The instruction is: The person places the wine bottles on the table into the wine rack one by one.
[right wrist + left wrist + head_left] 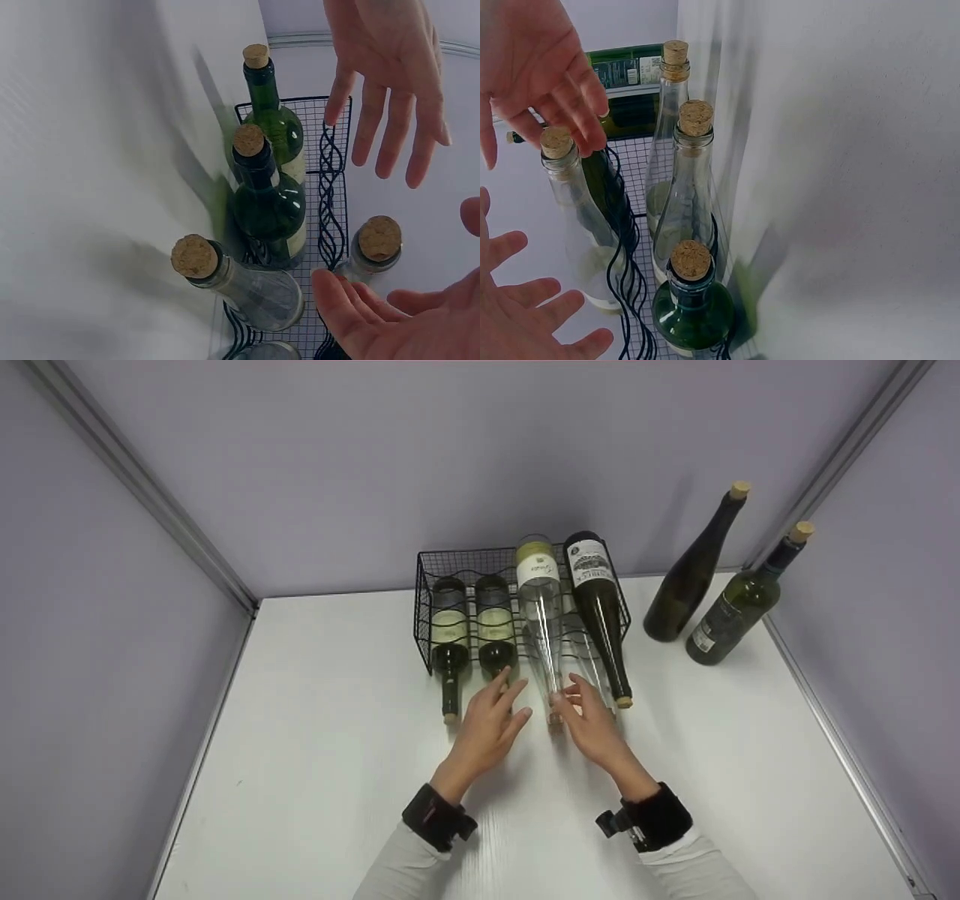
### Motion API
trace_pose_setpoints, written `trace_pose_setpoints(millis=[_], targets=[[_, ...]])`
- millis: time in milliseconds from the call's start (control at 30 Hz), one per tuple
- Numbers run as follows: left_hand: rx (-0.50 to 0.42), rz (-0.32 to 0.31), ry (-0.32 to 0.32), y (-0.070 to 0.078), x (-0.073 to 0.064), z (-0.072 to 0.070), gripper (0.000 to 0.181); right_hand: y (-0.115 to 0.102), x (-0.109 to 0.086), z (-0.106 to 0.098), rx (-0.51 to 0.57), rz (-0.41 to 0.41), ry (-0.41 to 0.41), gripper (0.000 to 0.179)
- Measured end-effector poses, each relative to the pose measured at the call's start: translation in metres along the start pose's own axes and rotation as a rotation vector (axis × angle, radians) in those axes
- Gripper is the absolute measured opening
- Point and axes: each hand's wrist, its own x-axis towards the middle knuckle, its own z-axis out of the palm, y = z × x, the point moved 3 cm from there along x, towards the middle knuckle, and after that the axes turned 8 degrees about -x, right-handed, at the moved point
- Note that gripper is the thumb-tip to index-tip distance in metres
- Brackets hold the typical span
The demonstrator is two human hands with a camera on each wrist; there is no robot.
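A black wire rack (463, 561) holds corked wine bottles lying in two tiers, necks toward me. My right hand (592, 727) is beside the neck of the upper clear bottle (538, 607), thumb and fingertips right at it; in the left wrist view these fingers overlap its cork (556, 142). My left hand (486, 724) hovers with fingers spread over the neck of a green bottle (495, 652) and holds nothing. Another green bottle (449, 660) lies to its left. A dark bottle with a white label (600, 611) slants on the upper right, above a lower clear bottle (589, 652).
Two corked bottles stand upright right of the rack: a dark brown one (682, 585) and a green one (735, 615). The white table (322, 735) meets grey panels (337, 472) behind and at both sides. The rack stands close to the back panel.
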Motion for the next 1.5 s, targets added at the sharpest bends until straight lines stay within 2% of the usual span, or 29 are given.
trace_pose_setpoints(millis=[233, 400, 567, 733, 867, 1033, 1367, 1500], targets=[[0.0, 0.019, -0.002, 0.001, 0.0, -0.001, 0.049, -0.008, -0.006, -0.019, -0.084, -0.144, 0.06, 0.06], [0.019, 0.031, -0.022, 0.005, 0.001, -0.002, 0.051, -0.008, -0.009, -0.037, -0.081, -0.228, 0.121, 0.053], [0.055, 0.044, -0.066, 0.011, 0.004, -0.004, 0.053, -0.002, -0.009, -0.056, -0.046, -0.299, 0.227, 0.047], [0.09, 0.037, -0.126, 0.017, 0.009, -0.004, 0.056, 0.009, -0.006, -0.072, -0.075, -0.341, 0.338, 0.046], [0.102, 0.03, -0.162, 0.023, 0.014, -0.003, 0.057, 0.019, -0.004, -0.082, -0.086, -0.312, 0.4, 0.046], [0.13, 0.053, -0.178, 0.029, 0.021, 0.0, 0.058, 0.033, 0.001, -0.094, -0.048, -0.24, 0.445, 0.047], [0.132, 0.032, -0.219, 0.035, 0.026, 0.008, 0.057, 0.061, 0.018, -0.117, 0.042, 0.0, 0.498, 0.051], [0.114, 0.031, -0.227, 0.038, 0.028, 0.01, 0.058, 0.067, 0.023, -0.128, 0.087, 0.07, 0.525, 0.055]])
